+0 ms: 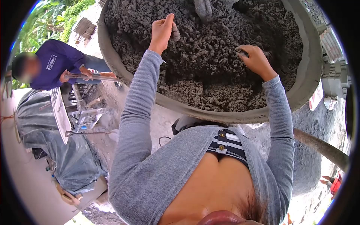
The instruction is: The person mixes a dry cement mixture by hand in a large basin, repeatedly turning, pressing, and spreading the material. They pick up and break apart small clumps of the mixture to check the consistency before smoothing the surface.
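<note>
A large round container (311, 48) holds dark grey, crumbly wet mix (210, 56). Over its left part is my left hand (163, 33), fingers curled, with grey stuff at the fingertips. On the right, my right hand (255, 60) is bent above the mix, its fingers closed and grey at the tips. Whether either hand grips a lump or is only coated with mix cannot be made out. A grey, mix-covered object (203, 10) reaches in at the container's top edge.
At the left, a person in a dark blue top (60, 62) holds a long handle (92, 77) near the rim. Below lie a dark tarp (63, 157) and a metal frame (84, 112). A pole (322, 148) slants out at right, below stacked blocks (333, 80).
</note>
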`<state>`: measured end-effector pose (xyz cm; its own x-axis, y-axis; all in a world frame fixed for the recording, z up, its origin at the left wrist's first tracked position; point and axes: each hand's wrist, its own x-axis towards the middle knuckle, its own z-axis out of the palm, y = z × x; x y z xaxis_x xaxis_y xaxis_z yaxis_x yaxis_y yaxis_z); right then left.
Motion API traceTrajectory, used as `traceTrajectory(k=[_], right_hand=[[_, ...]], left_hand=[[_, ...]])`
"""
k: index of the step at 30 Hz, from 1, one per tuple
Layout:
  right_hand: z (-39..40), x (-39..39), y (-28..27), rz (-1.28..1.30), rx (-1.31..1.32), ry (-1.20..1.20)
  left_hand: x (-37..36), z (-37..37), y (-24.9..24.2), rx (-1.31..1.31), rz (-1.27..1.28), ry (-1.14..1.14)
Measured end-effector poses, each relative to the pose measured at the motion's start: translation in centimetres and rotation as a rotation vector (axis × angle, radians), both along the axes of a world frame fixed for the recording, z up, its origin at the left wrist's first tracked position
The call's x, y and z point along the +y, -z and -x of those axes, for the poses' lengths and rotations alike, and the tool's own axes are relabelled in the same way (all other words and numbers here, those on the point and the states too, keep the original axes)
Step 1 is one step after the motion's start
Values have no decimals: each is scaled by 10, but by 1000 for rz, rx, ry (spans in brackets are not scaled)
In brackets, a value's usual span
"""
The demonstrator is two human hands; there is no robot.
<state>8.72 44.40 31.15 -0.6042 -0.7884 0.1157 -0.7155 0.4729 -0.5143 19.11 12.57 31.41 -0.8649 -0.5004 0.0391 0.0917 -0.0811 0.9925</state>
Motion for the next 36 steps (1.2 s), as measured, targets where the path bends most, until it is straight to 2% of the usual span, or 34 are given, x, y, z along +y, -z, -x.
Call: traceTrajectory(k=[3,5,11,13,15,19,23,25,26,27,29,30,31,32,34,35,36], right_hand=[[-5,-5,-12,-50,-56,44],[-7,-7,-14,-35,-64,37],[-8,-18,-11,-23,-71,8],[-12,-29,-15,-12,-63,3],[-16,-38,-17,-3,-60,3],[-32,-62,-17,72,27,-47],[-51,-88,-20,150,162,-67],[-54,-75,-26,144,124,-68],[-53,-65,-27,162,182,-66],[-52,-62,-30,177,238,-65],[-41,-46,-30,153,221,-66],[-35,-38,-29,96,211,-89],[-29,-25,-24,36,195,-111],[-24,-13,-14,-89,243,-82],[-26,2,-15,-164,247,-34],[-26,12,-15,-219,256,1],[-26,23,-13,-192,218,12]], left_hand=[[-14,-1,-1,-104,91,-58],[-4,-7,-15,-66,56,-106],[-25,-13,-16,24,327,-183],[-34,-15,-17,63,366,-241],[-49,-21,-20,160,580,-361],[-54,-39,-46,205,561,-523],[-74,-53,-50,334,629,-567],[-53,-58,-59,473,774,-673],[-44,-64,-59,341,787,-590],[-42,-61,-61,346,784,-588],[-27,-50,-60,391,1173,-394],[-22,-47,-54,231,1209,-228],[-8,-44,-48,230,1198,-215],[7,-42,-42,151,1243,-83],[19,-48,-39,-53,1260,241],[27,-49,-32,47,1175,353],[34,-54,-29,-22,1242,371]])
